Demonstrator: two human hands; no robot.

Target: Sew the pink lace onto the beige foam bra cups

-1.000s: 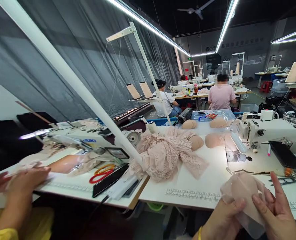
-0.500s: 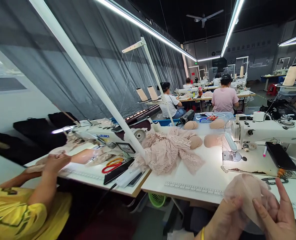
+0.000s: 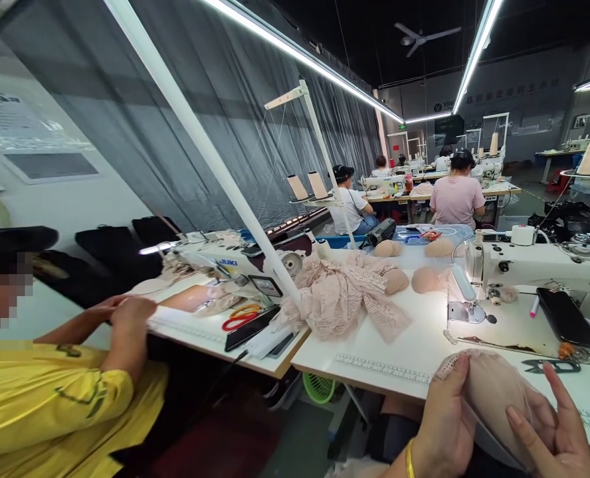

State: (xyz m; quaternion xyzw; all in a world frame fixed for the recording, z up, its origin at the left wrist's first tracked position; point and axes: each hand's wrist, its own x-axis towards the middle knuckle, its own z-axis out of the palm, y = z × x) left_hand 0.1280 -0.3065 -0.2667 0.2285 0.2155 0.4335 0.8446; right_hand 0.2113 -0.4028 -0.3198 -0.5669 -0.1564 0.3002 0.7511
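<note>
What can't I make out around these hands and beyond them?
- Head view: most fingers of the left hand, hidden behind the beige fabric cup.
- Head view: the nearest right-side sewing machine's far end, cut off by the right edge.
- Head view: wall lettering, too small and dim.

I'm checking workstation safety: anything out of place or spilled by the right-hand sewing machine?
A black phone lies slantwise on the machine's bed, beside a pink-tipped pen, seemingly an odd spot for it. I see nothing spilled.
</note>
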